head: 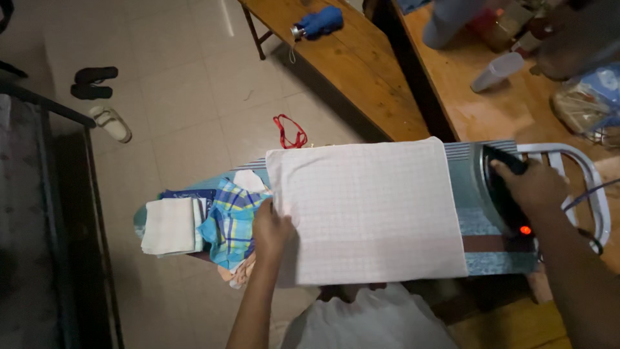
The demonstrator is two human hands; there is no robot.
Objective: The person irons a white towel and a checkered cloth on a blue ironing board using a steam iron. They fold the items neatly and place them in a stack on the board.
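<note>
Left hand (pixel 271 227) lies flat, fingers spread, pressing the left edge of a pale checked cloth (pixel 368 210) spread over the ironing board (pixel 475 226). Just left of that hand sits a heap of folded cloths: a white one (pixel 169 226) and a blue-and-yellow plaid one (pixel 229 220). Right hand (pixel 533 186) is curled shut around the handle of the iron (pixel 500 194), which rests at the board's right end, just beside the cloth. Beyond the board, a red cord (pixel 289 131) lies on the tiled floor, and a folded blue umbrella (pixel 318 23) lies on a wooden bench (pixel 361 77).
</note>
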